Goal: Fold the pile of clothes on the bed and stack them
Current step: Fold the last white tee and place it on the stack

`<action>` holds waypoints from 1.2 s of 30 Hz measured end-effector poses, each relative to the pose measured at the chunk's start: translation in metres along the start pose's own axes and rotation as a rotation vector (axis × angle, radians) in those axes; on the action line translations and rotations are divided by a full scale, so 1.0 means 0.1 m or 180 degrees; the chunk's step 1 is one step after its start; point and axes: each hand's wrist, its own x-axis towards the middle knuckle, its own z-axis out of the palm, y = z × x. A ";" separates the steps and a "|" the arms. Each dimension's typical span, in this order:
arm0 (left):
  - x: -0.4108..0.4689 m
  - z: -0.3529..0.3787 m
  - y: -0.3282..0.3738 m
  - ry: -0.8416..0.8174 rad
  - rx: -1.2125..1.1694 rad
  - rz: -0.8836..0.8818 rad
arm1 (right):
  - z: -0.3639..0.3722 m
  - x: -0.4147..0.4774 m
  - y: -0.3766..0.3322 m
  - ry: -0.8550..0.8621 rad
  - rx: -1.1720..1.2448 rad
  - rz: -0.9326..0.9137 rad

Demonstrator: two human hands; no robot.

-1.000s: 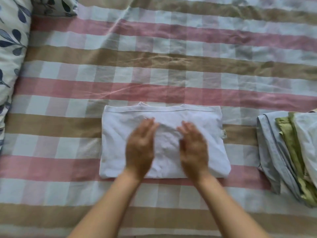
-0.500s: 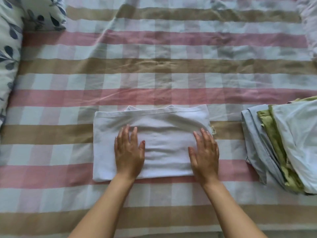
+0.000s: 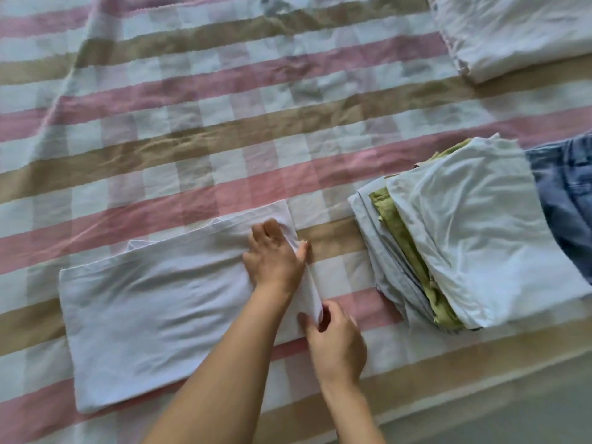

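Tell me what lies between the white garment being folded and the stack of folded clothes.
Head view: only bare checked bedsheet between the white garment and the stack. The right hand, pinching the garment's near corner, juts into that gap.

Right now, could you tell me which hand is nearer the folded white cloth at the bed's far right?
Left. The left hand grips the far right corner of the white garment, closer to the folded white cloth; the right hand pinches its near corner, further back.
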 end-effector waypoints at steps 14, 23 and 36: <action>-0.03 -0.60 -0.48 -0.0291 -0.3559 -0.0388 | 0.08 -0.61 -0.38 0.0057 0.2075 -0.0559; -0.22 -1.33 -2.20 -0.0374 -0.5190 -0.0941 | 0.88 -1.31 -1.17 -0.0160 0.1089 -0.3005; -0.53 -0.95 -2.84 0.1188 -0.2512 -0.1678 | 1.14 -0.93 -1.20 -0.0013 0.0555 -0.1772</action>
